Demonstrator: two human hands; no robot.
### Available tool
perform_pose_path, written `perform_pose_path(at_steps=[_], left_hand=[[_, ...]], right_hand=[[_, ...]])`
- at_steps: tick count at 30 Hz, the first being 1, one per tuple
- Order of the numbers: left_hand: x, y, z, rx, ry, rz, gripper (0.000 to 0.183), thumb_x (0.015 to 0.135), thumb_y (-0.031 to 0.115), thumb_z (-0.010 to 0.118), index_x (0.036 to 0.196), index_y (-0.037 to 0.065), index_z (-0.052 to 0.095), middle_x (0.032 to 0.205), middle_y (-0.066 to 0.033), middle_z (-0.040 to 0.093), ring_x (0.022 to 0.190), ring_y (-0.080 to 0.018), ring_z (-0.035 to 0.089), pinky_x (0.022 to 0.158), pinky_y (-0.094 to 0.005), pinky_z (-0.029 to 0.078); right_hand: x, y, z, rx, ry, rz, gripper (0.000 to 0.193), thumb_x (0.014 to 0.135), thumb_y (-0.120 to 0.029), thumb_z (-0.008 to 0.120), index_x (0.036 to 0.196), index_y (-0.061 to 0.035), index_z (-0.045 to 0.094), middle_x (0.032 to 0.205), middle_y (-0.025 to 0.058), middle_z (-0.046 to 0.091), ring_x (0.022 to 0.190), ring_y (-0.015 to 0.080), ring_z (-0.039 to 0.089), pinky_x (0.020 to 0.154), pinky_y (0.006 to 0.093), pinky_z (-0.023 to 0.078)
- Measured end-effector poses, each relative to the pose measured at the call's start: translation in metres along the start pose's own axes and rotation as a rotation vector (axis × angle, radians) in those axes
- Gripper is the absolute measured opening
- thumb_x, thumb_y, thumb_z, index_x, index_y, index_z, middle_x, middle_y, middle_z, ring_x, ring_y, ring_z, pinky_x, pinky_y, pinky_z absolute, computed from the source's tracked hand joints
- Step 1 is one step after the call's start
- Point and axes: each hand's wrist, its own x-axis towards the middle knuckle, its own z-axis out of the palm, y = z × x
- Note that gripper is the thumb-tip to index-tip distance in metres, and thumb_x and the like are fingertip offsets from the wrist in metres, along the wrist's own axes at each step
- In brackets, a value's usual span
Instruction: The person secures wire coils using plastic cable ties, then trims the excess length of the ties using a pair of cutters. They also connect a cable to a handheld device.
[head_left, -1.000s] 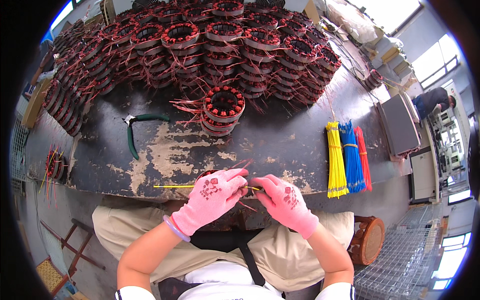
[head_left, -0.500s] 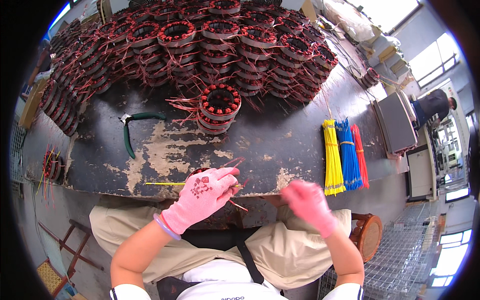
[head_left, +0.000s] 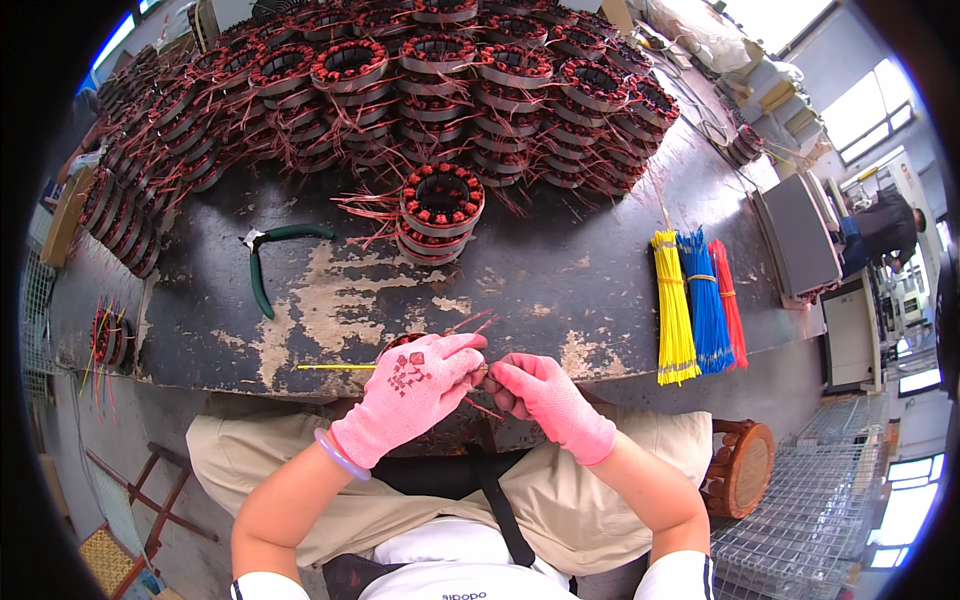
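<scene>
At the near edge of the tabletop [head_left: 520,300], the left hand [head_left: 408,385] in its pink glove curls over a yellow wire [head_left: 333,367], pinching it between thumb and fingers, its long tail pointing left along that edge. The right hand [head_left: 545,398] brings thumb and fingertips together at the wire's right end, seeming to pinch it there (whether a copper lead is caught too, I cannot tell). Beneath the left hand sits a wound ring [head_left: 404,341], mostly hidden, red leads [head_left: 478,321] fanning to the right. Working well here probably means keeping the left pinch firm close to the wire's end, letting the right fingertips do the fine turning, and sparing the loose leads from tugging. For moving, the worn middle of the tabletop offers room; the green-handled cutters [head_left: 258,272] lie toward its left, a short ring stack [head_left: 437,239] stands beyond the hands, and the yellow wire bundle [head_left: 673,312] marks the right side, its lower tips near the front edge, where a sweeping elbow could catch them.
</scene>
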Motion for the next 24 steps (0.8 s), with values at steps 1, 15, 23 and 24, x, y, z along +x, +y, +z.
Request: perform_pose_path(at_steps=[1, 15, 23, 24], left_hand=[[-0.001, 0.000, 0.000, -0.003, 0.008, 0.003, 0.017, 0.080, 0.010, 0.069, 0.096, 0.009, 0.066, 0.119, -0.0047, 0.070, 0.089, -0.0283, 0.068, 0.078, -0.0403, 0.055], [-0.001, -0.001, 0.000, -0.020, 0.016, 0.015, 0.012, 0.082, 0.010, 0.070, 0.093, 0.010, 0.066, 0.117, -0.0047, 0.070, 0.091, -0.0286, 0.068, 0.078, -0.0399, 0.055], [-0.001, 0.000, 0.006, -0.012, 0.054, -0.019, 0.011, 0.086, 0.013, 0.070, 0.094, 0.009, 0.066, 0.113, -0.0050, 0.072, 0.091, -0.0288, 0.070, 0.079, -0.0400, 0.055], [-0.001, 0.000, 0.006, -0.013, 0.054, -0.026, 0.011, 0.086, 0.014, 0.071, 0.095, 0.009, 0.066, 0.113, -0.0053, 0.072, 0.092, -0.0290, 0.070, 0.079, -0.0400, 0.055]], right_hand=[[0.000, -0.003, -0.006, 0.062, -0.047, 0.049, 0.019, 0.093, -0.021, 0.069, 0.107, -0.0087, 0.068, 0.090, 0.0035, 0.067, 0.074, 0.0151, 0.064, 0.065, 0.0300, 0.051], [0.013, -0.011, -0.006, 0.852, -0.266, 0.609, 0.022, 0.098, -0.028, 0.061, 0.094, -0.0070, 0.066, 0.081, -0.0011, 0.064, 0.068, 0.0061, 0.057, 0.058, 0.0255, 0.045], [-0.001, -0.014, -0.005, -0.407, 0.271, -0.437, 0.030, 0.075, -0.015, 0.080, 0.102, -0.0111, 0.066, 0.094, 0.0054, 0.068, 0.081, 0.0263, 0.066, 0.070, 0.0380, 0.053], [0.001, -0.013, -0.002, -0.456, 0.239, -0.489, 0.030, 0.075, -0.014, 0.080, 0.102, -0.0111, 0.066, 0.096, 0.0054, 0.068, 0.081, 0.0274, 0.066, 0.071, 0.0392, 0.052]])
